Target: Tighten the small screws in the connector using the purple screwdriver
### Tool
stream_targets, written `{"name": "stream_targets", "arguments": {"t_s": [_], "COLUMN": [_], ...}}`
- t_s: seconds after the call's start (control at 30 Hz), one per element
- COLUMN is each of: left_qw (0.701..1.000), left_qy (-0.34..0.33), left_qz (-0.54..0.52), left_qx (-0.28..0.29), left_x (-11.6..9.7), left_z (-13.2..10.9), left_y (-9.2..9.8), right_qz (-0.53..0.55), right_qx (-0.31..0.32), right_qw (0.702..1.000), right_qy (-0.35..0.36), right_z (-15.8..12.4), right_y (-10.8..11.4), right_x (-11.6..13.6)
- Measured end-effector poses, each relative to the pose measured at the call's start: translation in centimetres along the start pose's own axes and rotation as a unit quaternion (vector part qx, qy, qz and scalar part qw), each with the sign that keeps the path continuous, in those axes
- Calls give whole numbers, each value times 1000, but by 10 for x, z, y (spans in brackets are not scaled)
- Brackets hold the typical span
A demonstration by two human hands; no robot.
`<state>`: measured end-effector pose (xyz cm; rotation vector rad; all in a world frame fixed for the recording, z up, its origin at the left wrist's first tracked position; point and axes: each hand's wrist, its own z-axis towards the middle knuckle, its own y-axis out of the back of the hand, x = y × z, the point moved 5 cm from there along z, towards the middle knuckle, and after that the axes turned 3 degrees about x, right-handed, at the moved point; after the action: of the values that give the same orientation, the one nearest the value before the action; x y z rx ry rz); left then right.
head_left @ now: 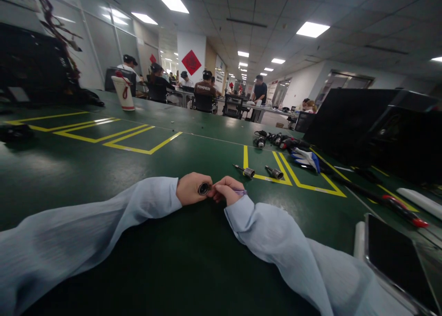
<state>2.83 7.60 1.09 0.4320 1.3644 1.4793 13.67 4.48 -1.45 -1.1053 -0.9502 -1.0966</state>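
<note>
My left hand (pixel 194 187) is closed around a dark cylindrical metal part (pixel 203 189), whose round open end faces me. Close against it, my right hand (pixel 228 188) has its thumb and fingers pinched together at the part's right side. What lies between those fingertips is too small to make out. Both hands are just above the green table (pixel 145 265). Beyond my right hand lie two metal cylinders with thin stems, a nearer-left one (pixel 249 172) and a right one (pixel 275 172), on and beside yellow tape.
Farther right are several dark cylindrical tools (pixel 260 142) and a blue-and-white glove (pixel 305 159). A phone (pixel 397 256) lies near my right forearm, with a red-and-black tool (pixel 404 210) beyond. A paper cup (pixel 123 92) stands at the back left. People sit farther off.
</note>
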Motion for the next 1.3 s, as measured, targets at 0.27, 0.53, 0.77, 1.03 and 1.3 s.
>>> {"name": "stream_targets", "arguments": {"t_s": [0.27,0.53,0.77,1.03,1.3], "left_qw": [999,989,990,985,993], "left_qy": [-27,-74,-26,-34,-27], "left_qz": [33,-130,-132,-167,-112], "left_qx": [15,-8,-37,-23,-19], "left_x": [-1,0,6,5,4], "left_z": [-3,-3,-2,-1,-1], "left_y": [-2,-5,-4,-5,-5], "right_qz": [26,119,124,97,22], "right_qx": [63,103,91,81,55], "right_qw": [997,978,987,991,997], "right_qy": [-40,-133,-44,-44,-57], "right_z": [-1,7,0,-1,-3], "right_y": [-4,-4,1,-5,-1], "right_x": [-2,-11,-6,-8,0]}}
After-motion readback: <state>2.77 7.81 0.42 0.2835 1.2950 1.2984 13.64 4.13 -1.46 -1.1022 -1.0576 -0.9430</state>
